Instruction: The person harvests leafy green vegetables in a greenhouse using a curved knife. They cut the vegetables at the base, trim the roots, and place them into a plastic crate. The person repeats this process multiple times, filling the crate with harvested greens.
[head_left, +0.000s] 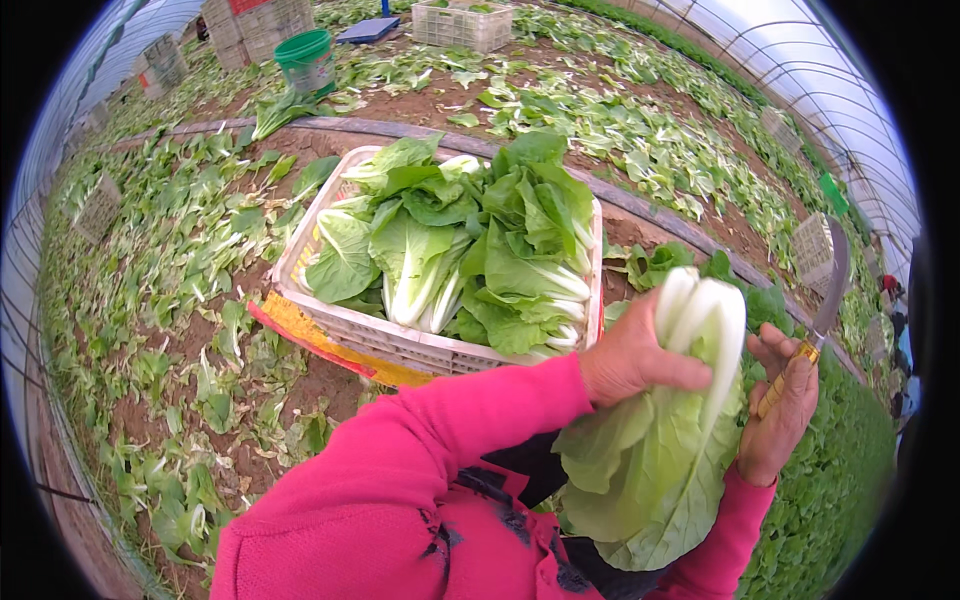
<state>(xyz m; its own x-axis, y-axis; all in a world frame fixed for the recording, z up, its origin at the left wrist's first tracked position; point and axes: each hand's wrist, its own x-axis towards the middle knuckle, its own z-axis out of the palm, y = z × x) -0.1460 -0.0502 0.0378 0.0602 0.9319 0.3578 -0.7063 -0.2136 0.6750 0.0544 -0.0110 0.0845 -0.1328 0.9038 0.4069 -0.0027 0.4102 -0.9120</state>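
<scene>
My left hand grips a large head of leafy greens with white stalks, probably Chinese cabbage, its stalk end up and its leaves hanging down. To its right, my right hand holds a curved knife by its yellowish handle, the blade pointing up and away from the cabbage. Left of both hands, a pale plastic crate holds several cut heads of the same greens, laid in with white stalk ends towards its near and right sides.
Cut leaves litter the soil around the crate. A long grey edging strip curves behind it. Farther back are a green bucket, a blue platform, a crate and stacked crates. Growing greens lie at right.
</scene>
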